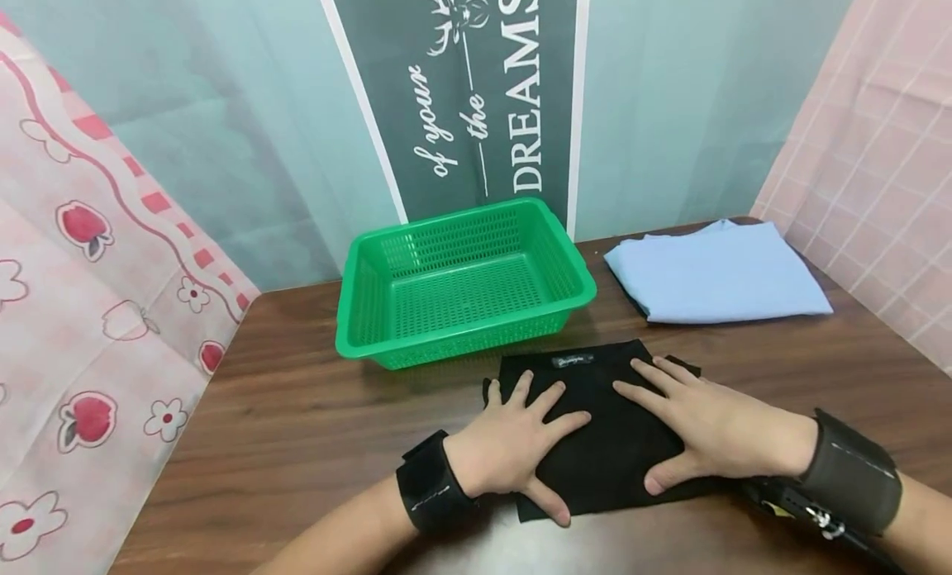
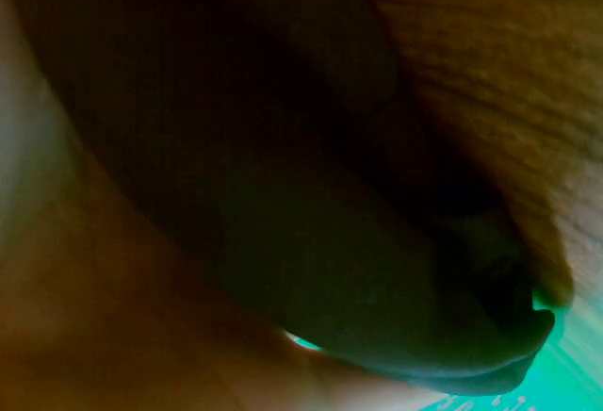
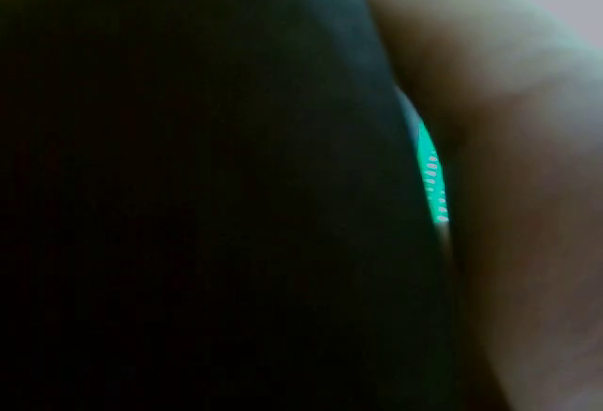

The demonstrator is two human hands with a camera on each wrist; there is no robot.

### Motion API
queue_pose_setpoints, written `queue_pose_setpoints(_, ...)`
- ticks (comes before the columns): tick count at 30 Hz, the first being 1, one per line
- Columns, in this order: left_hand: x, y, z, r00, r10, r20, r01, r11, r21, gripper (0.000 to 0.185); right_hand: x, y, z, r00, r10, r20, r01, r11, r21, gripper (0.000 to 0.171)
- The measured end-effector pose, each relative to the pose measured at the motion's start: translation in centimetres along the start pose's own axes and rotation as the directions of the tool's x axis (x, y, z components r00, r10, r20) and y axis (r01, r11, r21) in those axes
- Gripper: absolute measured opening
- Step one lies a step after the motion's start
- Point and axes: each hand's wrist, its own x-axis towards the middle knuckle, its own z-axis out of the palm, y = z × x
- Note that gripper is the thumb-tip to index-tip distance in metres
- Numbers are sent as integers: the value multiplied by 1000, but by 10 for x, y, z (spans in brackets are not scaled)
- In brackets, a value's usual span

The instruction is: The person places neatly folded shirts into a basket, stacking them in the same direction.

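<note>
Table (image 1: 297, 426): one basket (image 1: 461, 290); two cloths.

From head height we look down past our spread fingers (image 1: 546, 397), while both wrist views press close, sharing slivers of the green basket (image 1: 461, 286).

Both wrist views are dark blurs; hands (image 1: 610, 447) hide much of the black cloth (image 1: 610, 459).

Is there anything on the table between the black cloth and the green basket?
No. In the head view, only a narrow strip of bare table separates the black cloth from the green basket.
</note>
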Motion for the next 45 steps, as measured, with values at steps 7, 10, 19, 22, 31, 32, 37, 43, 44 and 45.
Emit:
queue_pose_setpoints(7,-10,6,8,999,48,-12,-48,998,-51,112,-8,1,11,999,-18,33,15,997,79,112)
queue_pose_setpoints(10,-11,3,13,997,73,-33,-74,996,-53,107,-12,3,15,999,-37,7,37,996,87,111)
queue_pose_setpoints(19,-15,-17,9,993,74,-91,-77,997,-24,104,-2,1,3,993,-91,-68,93,995,28,105)
queue_pose_setpoints(22,-23,-20,15,993,88,-78,-91,995,-35,102,-4,0,-1,990,-124,-68,125,992,10,100)
queue_pose_setpoints(31,-44,-47,57,999,50,9,-48,980,-196,88,13,-20,1,982,-183,-45,183,983,-8,94)
queue_pose_setpoints(32,-47,-50,57,999,51,9,-48,982,-181,88,17,-22,2,979,-195,-56,194,981,-17,94)
queue_pose_setpoints(37,-61,-53,24,999,53,3,-52,986,-157,96,23,-24,4,969,-214,-122,210,977,-40,93)
queue_pose_setpoints(43,-72,-46,5,1000,-28,4,28,985,-169,110,28,-27,7,975,-199,-103,199,980,-10,92)
queue_pose_setpoints(44,-71,-45,8,999,-32,0,32,984,-175,111,28,-27,9,972,-209,-110,208,978,-24,92)
queue_pose_setpoints(45,-71,-44,12,999,-34,-3,33,983,-182,112,27,-27,10,965,-230,-126,225,973,-52,93)
